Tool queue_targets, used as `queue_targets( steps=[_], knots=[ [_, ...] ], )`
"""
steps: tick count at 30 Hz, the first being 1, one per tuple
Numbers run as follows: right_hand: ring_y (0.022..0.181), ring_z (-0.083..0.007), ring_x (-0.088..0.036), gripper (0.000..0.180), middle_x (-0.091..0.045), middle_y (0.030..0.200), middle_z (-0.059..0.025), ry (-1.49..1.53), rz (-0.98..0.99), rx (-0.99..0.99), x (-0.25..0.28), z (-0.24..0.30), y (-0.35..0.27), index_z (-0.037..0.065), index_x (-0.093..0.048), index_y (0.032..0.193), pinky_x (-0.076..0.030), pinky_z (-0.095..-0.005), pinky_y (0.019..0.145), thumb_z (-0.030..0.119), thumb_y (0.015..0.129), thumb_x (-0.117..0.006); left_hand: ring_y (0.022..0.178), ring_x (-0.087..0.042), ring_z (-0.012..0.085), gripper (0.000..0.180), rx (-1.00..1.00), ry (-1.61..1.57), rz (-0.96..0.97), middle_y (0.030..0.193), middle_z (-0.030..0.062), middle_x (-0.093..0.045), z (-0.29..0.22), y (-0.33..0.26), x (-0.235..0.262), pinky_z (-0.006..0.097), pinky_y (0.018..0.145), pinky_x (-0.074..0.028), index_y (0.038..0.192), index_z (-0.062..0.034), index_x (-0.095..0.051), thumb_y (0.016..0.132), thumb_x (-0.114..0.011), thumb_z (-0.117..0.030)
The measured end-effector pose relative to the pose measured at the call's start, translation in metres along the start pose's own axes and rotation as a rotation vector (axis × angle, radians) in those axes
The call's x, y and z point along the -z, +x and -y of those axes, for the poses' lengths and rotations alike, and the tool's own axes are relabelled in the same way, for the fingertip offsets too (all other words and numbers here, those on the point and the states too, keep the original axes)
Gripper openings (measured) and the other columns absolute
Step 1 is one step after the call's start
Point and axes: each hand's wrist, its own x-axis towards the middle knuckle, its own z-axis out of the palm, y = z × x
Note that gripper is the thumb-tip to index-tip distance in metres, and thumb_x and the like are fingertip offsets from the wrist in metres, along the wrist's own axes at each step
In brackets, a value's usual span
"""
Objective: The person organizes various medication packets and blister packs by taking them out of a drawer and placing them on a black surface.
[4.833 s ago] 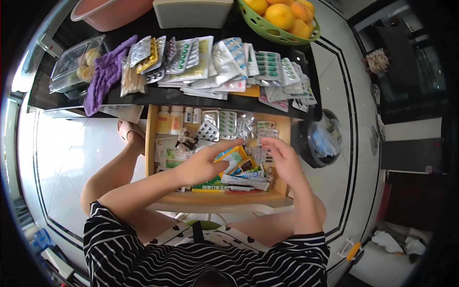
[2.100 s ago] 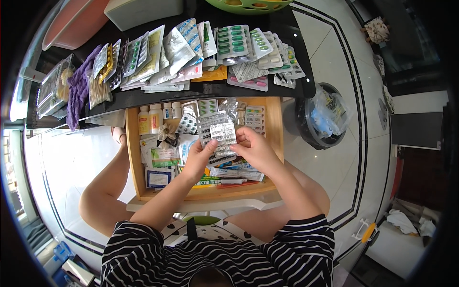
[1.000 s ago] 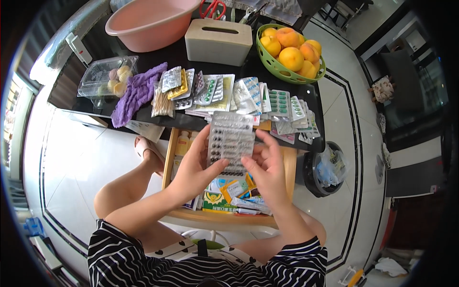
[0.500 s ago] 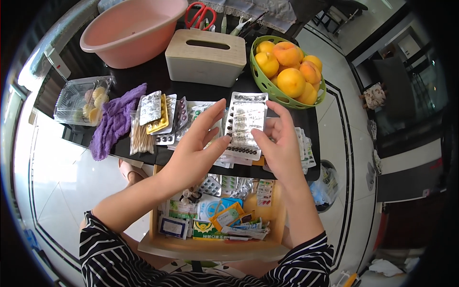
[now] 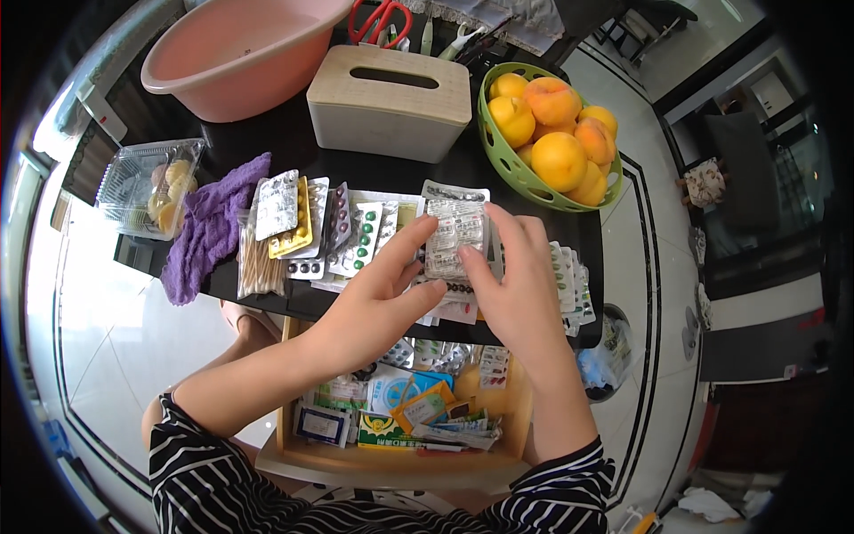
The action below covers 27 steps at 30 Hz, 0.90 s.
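A small silver blister pack (image 5: 456, 236) lies over a pile of larger blister packs near the table's front edge. My right hand (image 5: 520, 267) has its thumb on the face of this pack and its index finger along the upper right edge. My left hand (image 5: 374, 298) is at the pile's left side, thumb and fingers apart, fingertips close to the pack's edge. To the left, green-pill blister packs (image 5: 363, 238) and a yellow blister pack (image 5: 294, 238) lie overlapped. More strips (image 5: 574, 289) are to the right of my right hand.
An open wooden drawer (image 5: 391, 463) full of medicine packs is below the table edge. Cotton swabs (image 5: 261, 262), a purple cloth (image 5: 209, 222) and a clear plastic box (image 5: 147, 191) are at left. Behind stand a pink basin (image 5: 231, 67), tissue box (image 5: 382, 120) and green fruit basket (image 5: 503, 165).
The silver pack now lies lower and flatter over the pile, and both hands have come slightly down with it. My left hand has shifted a little right. The view has tilted slightly.
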Motion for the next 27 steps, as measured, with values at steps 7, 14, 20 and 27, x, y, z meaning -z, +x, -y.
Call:
queue_targets(
  steps=[7,14,20,27],
  knots=[
    [0.106,-0.033,-0.05,0.034,-0.051,0.116,-0.0151,-0.095,-0.029,0.082,0.006,0.01,-0.011,0.002,-0.054,0.121,-0.044,-0.0402,0.088,0.006,0.087,-0.056,0.141,-0.018,0.0195,0.064,-0.009,-0.008,-0.038,0.152,0.0127,-0.021,-0.008,-0.01,-0.008,0.036,0.115,-0.014,0.147,-0.0025,-0.018,0.092,-0.051,-0.006],
    [0.112,-0.0325,-0.052,0.035,-0.05,0.125,-0.0147,0.231,0.028,0.161,0.026,0.019,-0.044,0.002,-0.056,0.117,-0.045,-0.0353,0.089,-0.008,0.085,-0.044,0.143,-0.015,0.018,0.07,-0.058,-0.124,-0.012,0.155,0.0074,-0.019,-0.014,-0.035,-0.023,0.036,0.115,-0.012,0.148,-0.0046,-0.019,0.082,-0.038,0.009],
    [0.1,-0.0201,-0.057,0.04,-0.057,0.113,-0.0115,0.461,-0.047,-0.042,0.039,-0.03,-0.104,0.001,-0.059,0.11,-0.044,-0.027,0.087,-0.014,0.081,-0.037,0.141,-0.021,0.017,0.063,0.036,-0.179,0.207,0.153,0.0072,-0.024,0.006,-0.061,-0.051,0.035,0.113,-0.017,0.146,-0.0038,-0.026,0.086,-0.041,0.007],
    [0.115,-0.0212,-0.051,0.05,-0.048,0.131,-0.0131,0.532,0.163,-0.703,-0.031,-0.143,-0.217,0.003,-0.043,0.134,-0.04,-0.028,0.095,-0.002,0.085,-0.052,0.136,-0.031,0.0182,0.052,0.449,-0.245,0.177,0.146,0.009,-0.038,0.116,-0.055,-0.105,0.03,0.11,-0.024,0.142,-0.0011,-0.033,0.093,-0.048,-0.009]
  ],
)
